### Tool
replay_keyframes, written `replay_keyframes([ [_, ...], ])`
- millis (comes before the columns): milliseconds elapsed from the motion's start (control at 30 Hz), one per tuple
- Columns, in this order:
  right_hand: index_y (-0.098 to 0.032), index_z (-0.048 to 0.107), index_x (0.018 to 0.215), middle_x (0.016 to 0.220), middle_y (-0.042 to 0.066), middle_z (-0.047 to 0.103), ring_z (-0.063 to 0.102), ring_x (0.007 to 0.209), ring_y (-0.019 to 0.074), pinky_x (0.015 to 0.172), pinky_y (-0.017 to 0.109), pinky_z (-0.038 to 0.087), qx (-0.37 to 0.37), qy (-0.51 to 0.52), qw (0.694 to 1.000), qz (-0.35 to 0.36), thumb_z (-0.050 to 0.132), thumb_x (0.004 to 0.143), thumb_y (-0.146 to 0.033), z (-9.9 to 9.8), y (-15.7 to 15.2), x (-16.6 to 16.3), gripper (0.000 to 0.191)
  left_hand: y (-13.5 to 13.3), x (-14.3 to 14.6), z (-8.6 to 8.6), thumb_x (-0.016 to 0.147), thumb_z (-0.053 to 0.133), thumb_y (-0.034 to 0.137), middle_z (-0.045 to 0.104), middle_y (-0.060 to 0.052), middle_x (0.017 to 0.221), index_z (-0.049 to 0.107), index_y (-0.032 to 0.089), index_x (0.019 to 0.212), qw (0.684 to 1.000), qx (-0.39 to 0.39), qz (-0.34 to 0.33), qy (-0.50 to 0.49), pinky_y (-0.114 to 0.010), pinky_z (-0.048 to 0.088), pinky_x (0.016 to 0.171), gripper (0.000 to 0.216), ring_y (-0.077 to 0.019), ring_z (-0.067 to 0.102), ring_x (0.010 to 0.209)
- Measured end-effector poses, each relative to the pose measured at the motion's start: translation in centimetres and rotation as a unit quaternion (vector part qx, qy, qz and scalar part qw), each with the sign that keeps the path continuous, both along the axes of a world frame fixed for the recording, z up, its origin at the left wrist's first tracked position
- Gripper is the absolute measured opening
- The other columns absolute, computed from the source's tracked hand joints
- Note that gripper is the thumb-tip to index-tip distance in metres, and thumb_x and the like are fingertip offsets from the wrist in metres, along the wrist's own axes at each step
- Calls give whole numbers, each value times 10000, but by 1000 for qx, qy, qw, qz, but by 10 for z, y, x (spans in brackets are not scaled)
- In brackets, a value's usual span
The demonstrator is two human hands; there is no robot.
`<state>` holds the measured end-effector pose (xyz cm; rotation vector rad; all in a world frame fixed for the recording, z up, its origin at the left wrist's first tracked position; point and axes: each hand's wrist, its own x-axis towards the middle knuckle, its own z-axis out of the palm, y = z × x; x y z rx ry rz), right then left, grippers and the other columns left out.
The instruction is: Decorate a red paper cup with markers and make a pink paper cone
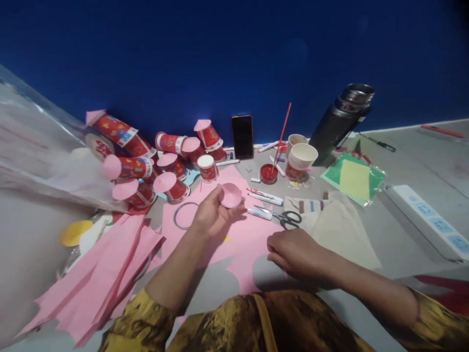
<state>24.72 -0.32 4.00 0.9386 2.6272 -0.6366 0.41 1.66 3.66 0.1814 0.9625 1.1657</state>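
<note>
My left hand (pixel 212 215) holds a small pink paper cone (pixel 230 195), its round side facing me, with the thumb at its edge and the fingers beneath. Below and to the right, my right hand (pixel 293 252) is closed above the table; whatever its fingers may hold is hidden. Under both hands lies cut pink paper (pixel 216 247). Dark-handled scissors (pixel 286 219) rest just beyond my right hand, beside a white glue tube or marker (pixel 260 213). A grey ring (pixel 176 215) lies on the paper left of my left hand.
Several red paper cups with pink cone tops (pixel 164 183) crowd the back left. One red cup (pixel 207 168) stands without a cone. A phone (pixel 242 138) leans on the blue wall. Stacked cups (pixel 302 157), a red paste dish (pixel 268 174) and a flask (pixel 337 124) stand behind.
</note>
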Motion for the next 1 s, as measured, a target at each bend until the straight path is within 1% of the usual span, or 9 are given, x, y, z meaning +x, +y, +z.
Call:
replay_keyframes([
  [200,-188,768,1096,1054,93,817,745,957,254,738,288,437,-66,51,995,63,656,979,-326,14,15,-37,213,7,-3,-17,1069,435,409,794,-174,931,652,109,1150,999,26,41,-4,-494,660,709,380,-319,805,725],
  [333,-236,762,1243,1084,45,838,762,919,195,744,225,491,-243,81,958,126,742,916,-314,-10,13,-58,337,8,-11,-28,1054,482,371,800,-167,980,655,108,1165,997,45,67,-5,-465,671,690,334,-312,809,785],
  [467,-198,777,1214,1135,36,830,765,955,151,812,174,511,-302,157,934,103,726,907,-197,-36,16,-59,311,8,-15,-34,1049,509,363,803,-203,1005,682,82,1149,996,51,72,-20,-462,672,736,345,-324,808,850],
  [567,-184,789,1161,1053,20,835,756,870,127,741,153,505,-309,184,932,50,720,897,-167,-38,22,-51,274,8,-16,-36,1028,567,376,800,-223,1073,694,90,1183,995,63,73,-29,-487,669,790,350,-338,808,892],
  [667,-163,808,1004,868,7,817,719,734,117,647,159,472,-261,204,943,-14,713,865,-136,-19,37,-39,171,8,-17,-38,1014,597,372,787,-224,1167,695,113,1221,994,67,76,-39,-511,665,838,346,-347,801,963],
  [733,-177,793,871,810,-2,793,701,729,123,679,187,477,-150,270,948,-80,661,886,-131,6,57,-25,141,9,-18,-39,1011,603,372,780,-224,1203,703,117,1226,994,61,73,-46,-520,665,858,348,-355,797,999],
  [800,-183,748,793,743,0,751,667,677,126,653,213,479,-14,352,922,-162,601,939,-168,38,80,-7,207,9,-21,-40,1012,604,371,771,-233,1229,714,110,1222,995,56,68,-47,-528,664,872,353,-371,790,1033],
  [867,-206,734,819,753,-5,735,649,660,128,612,224,474,94,415,874,-236,614,965,-204,72,100,11,190,9,-23,-42,1012,604,361,755,-245,1269,718,102,1232,995,59,64,-45,-541,658,894,358,-392,777,1079],
  [1000,-261,747,868,669,-27,666,556,556,130,498,249,407,267,562,716,-316,731,960,-315,113,109,27,108,9,-24,-42,1010,612,347,754,-233,1280,732,116,1227,995,50,67,-48,-550,649,926,339,-384,770,1099],
])
